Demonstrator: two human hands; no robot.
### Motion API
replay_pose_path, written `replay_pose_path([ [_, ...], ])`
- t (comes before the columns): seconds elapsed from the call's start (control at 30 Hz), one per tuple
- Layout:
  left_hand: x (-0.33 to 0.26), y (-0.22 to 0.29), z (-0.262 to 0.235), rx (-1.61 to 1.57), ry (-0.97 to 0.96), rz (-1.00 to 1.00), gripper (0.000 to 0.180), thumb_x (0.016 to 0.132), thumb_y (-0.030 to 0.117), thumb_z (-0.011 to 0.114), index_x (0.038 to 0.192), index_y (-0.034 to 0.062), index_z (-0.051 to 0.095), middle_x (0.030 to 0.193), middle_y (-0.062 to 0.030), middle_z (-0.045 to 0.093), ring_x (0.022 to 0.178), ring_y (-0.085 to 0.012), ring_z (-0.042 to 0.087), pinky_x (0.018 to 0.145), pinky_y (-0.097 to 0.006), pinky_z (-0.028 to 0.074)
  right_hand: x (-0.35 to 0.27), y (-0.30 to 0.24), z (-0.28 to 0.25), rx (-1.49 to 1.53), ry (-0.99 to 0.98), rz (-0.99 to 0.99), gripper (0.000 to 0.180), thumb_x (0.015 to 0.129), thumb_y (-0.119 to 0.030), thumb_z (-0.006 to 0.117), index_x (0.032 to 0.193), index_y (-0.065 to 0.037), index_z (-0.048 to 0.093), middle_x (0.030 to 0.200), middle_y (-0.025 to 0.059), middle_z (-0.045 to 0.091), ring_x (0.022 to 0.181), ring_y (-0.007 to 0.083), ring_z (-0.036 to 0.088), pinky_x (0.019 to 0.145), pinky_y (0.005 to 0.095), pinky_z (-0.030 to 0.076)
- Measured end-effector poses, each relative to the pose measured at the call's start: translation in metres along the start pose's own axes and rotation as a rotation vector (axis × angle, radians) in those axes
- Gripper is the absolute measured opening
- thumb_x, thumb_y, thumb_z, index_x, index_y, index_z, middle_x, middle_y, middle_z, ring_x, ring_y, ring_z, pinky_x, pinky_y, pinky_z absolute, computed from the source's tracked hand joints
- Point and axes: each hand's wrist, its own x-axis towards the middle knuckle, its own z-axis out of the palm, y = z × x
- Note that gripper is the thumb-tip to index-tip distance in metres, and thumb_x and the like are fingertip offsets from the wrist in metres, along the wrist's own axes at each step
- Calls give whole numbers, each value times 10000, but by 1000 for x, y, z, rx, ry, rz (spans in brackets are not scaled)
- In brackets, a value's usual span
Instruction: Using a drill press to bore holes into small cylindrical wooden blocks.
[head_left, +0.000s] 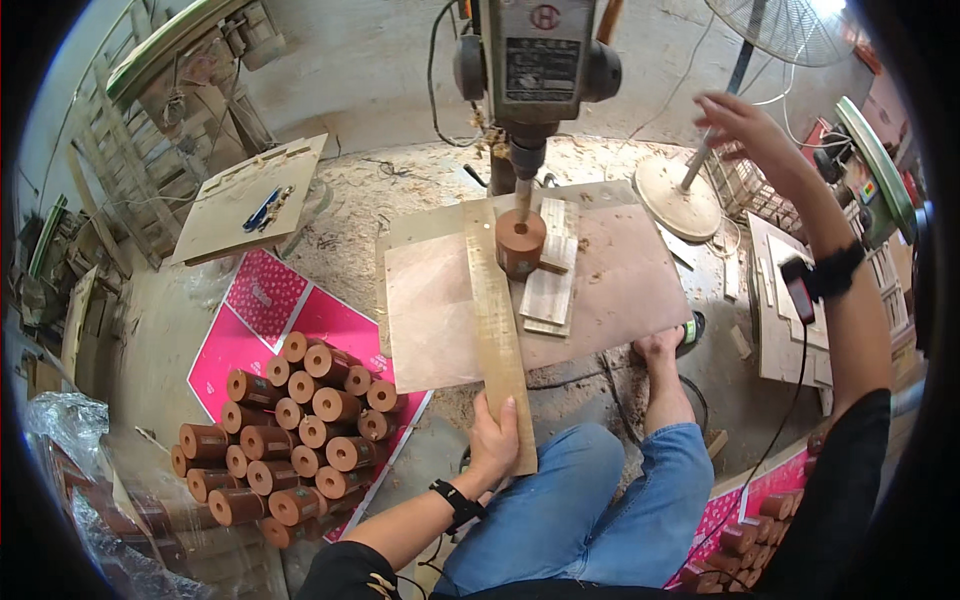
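A sleeve (840, 490) lies below the raised right grip (738, 128), its fingers apart; the left grip (494, 432) clasps a board (490, 310) beside the block (521, 256) under the drill (535, 75).

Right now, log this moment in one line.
left grip: holding wooden strip | right grip: raised, open | brown cylinder: upright beneath drill bit | cylinder pile: at left

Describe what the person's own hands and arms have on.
Both the left hand and the right hand are ungloved. Black sleeves cover the upper arms. Each wrist wears a black strap; the right one carries a small dark device with a thin black cable trailing from it.
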Motion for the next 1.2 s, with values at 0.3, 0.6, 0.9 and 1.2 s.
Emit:
replay_pose_path([
  [0.3,3,4,-4,65,-32,-17,478,990,365,503,1285,-3,421,1028,-325,648,955,-498,634,816,-528,504,126,-69,82,830,88,-200,768,956,-683,343,1381,-52,447,1353,93,567,1207,240,475,1021,427,370],
  [0.6,2,-1,-6,58,-42,-28,494,990,386,492,1293,5,410,997,-323,654,930,-504,637,806,-536,511,48,-75,43,1232,21,-147,633,994,-622,299,1284,-120,555,1433,129,496,1236,259,470,1059,397,353],
  [0.9,1,8,-9,76,-79,-78,471,996,360,499,1291,3,418,1040,-312,647,984,-478,634,832,-511,507,-18,-12,54,911,-489,-194,662,971,-483,428,1539,-168,302,1470,119,432,1238,237,460,1041,435,371],
  [1.2,1,9,-8,107,-71,-100,472,991,368,507,1257,-16,443,1021,-319,649,973,-481,635,825,-504,508,-19,38,86,535,-358,60,867,857,-522,701,1514,-93,330,1252,52,554,1041,142,529,930,360,450],
])
